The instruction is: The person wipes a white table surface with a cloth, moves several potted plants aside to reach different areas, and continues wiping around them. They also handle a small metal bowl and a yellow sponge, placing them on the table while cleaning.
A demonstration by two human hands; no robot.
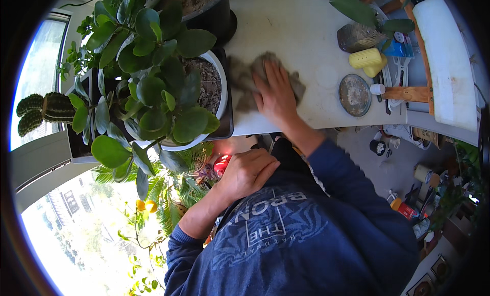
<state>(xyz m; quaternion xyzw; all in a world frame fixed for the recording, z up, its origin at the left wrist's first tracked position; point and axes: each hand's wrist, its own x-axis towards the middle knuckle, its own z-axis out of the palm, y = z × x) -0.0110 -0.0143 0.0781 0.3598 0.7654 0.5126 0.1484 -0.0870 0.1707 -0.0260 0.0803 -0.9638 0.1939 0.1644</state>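
A damp-looking grey-brown cloth [296, 85] lies crumpled and partly blurred on the white tabletop [298, 24]. My right hand [273, 93] presses down on it, palm low and fingers spread over the fabric. Just left of the cloth is a white plant pot [218, 72] on a black tray [229, 120], holding a leafy succulent [153, 85]. My left hand [247, 173] hangs in front of my belly, below the table's near edge. Its fingers curl under, and the palm is hidden.
A dark pot [214, 20] stands behind the succulent. To the right are a round dish with pale residue [355, 95], yellow plastic pieces [365, 60], a small white cap [377, 89], a potted plant [360, 37] and a wooden frame [407, 94]. A cactus [46, 110] leans by the window.
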